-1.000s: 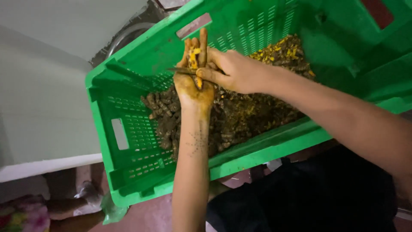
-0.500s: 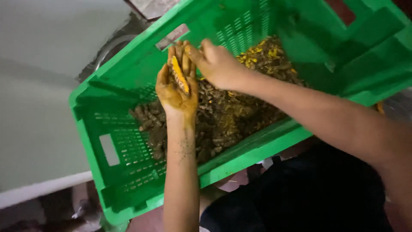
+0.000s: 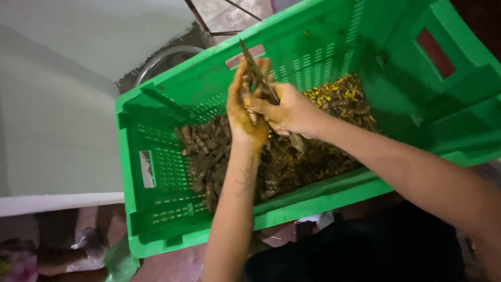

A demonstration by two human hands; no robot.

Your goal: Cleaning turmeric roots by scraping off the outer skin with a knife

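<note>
Green crate (image 3: 156,172) holds brown roots (image 3: 206,151); left hand (image 3: 245,112) grips root piece (image 3: 246,90), right hand (image 3: 287,112) clenched around knife (image 3: 255,70).

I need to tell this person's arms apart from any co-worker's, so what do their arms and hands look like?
Both forearms are bare, with no sleeves, gloves, watch or rings visible. The left hand is heavily smeared with yellow-brown residue across palm and fingers. The left forearm bears a small dark marking, perhaps a tattoo, on its inner side. The right hand looks cleaner, with lighter staining.
</note>
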